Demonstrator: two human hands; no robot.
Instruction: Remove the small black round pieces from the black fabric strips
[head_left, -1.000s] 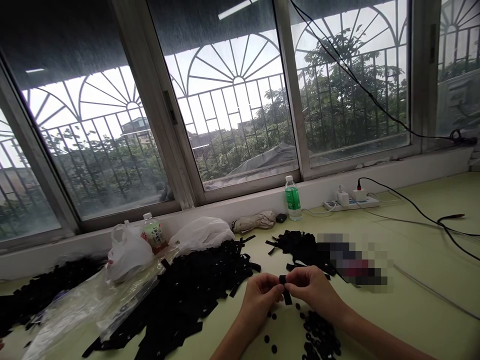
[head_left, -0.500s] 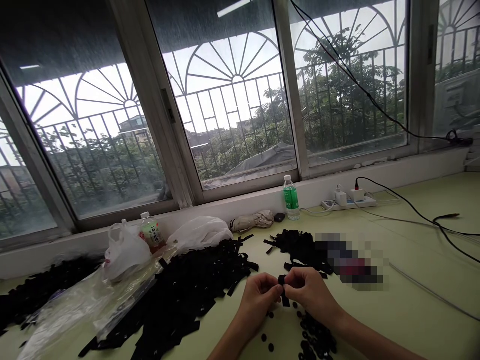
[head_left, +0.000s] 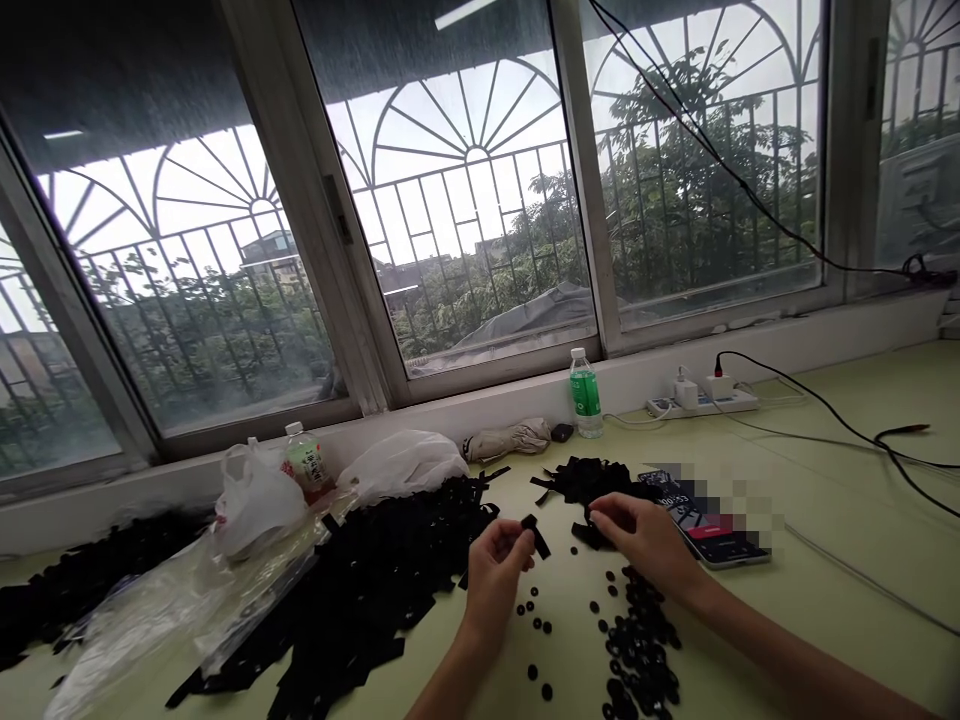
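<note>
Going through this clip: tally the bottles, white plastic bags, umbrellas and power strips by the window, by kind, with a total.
Bottles: 2
White plastic bags: 2
Folded umbrella: 1
Power strip: 1
Total: 6

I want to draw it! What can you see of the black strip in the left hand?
The black strip is short, narrow and flat, made of dull black material, maybe fabric or rubber; it is too small to tell. It bends at an angle. One end is pinched in the left hand, and the other end sticks out free in the air.
</note>
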